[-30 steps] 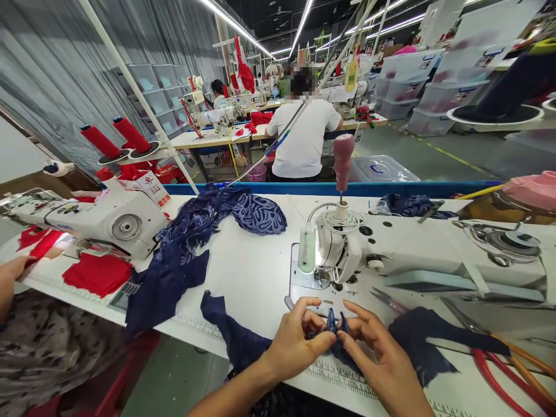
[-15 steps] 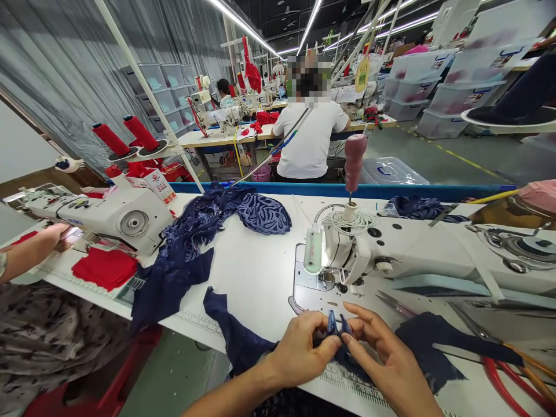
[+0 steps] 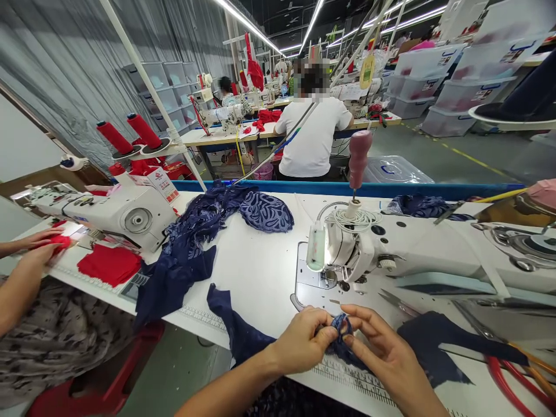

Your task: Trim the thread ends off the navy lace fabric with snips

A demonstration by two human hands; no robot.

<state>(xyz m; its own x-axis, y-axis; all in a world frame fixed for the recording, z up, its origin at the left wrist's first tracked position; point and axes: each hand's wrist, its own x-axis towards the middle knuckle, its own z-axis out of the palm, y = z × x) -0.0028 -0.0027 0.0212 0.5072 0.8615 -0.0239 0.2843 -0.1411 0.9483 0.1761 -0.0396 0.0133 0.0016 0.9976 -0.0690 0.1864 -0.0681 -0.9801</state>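
Note:
Both of my hands pinch a small navy lace piece [image 3: 340, 328] just in front of the white sewing machine [image 3: 417, 255], over the ruler strip at the table's near edge. My left hand [image 3: 304, 341] grips its left side with thumb and fingers. My right hand [image 3: 384, 353] holds its right side, fingertips meeting the left ones. The needle plate [image 3: 313, 286] lies just beyond my fingers. More navy fabric [image 3: 434, 341] spreads to the right under my right hand, and a navy strip [image 3: 234, 330] hangs off the edge at the left.
A pile of navy lace garments [image 3: 204, 237] lies mid-table. Scissors [image 3: 395, 301] rest right of the needle plate. At the left a co-worker's hands [image 3: 37, 246] handle red fabric [image 3: 108, 263] at another machine [image 3: 113, 211]. A person in white [image 3: 310, 136] sits behind. Red tubing [image 3: 512, 376] curves at far right.
My fingers have closed in and folded the small navy piece tighter between them. The co-worker's hands at the left have come forward onto the red fabric. The view shifted slightly.

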